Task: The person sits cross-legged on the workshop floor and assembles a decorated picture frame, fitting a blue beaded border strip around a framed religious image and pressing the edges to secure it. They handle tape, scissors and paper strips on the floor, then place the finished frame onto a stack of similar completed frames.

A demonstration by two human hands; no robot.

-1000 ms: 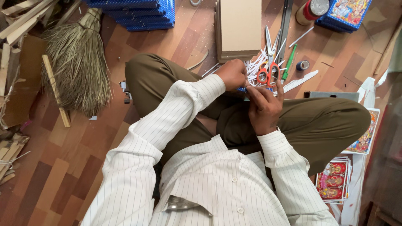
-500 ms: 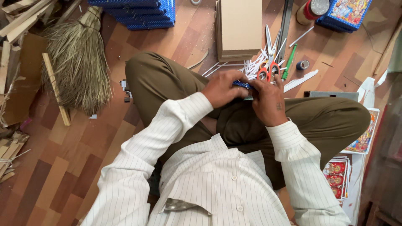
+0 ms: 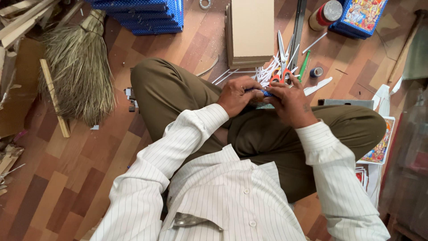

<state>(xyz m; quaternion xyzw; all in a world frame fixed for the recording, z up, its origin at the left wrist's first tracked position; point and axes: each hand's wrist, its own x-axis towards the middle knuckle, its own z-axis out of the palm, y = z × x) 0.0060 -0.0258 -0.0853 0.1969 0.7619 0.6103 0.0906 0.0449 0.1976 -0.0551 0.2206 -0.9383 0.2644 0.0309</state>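
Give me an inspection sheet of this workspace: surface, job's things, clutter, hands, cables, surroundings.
Surface: wood-pattern floor, person sits cross-legged.
Job's things: small blue piece held over the lap.
Clutter: orange-handled scissors, white paper strips, green pen, tape roll.
Hands: left hand and right hand both grip the blue piece.
Cables: nothing seen.
Surroundings: broom, cardboard stack, blue boxes, printed pictures.

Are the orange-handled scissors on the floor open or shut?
Open. The scissors lie on the wooden floor amid white paper strips, their two blades spread in a narrow V pointing away from the person.
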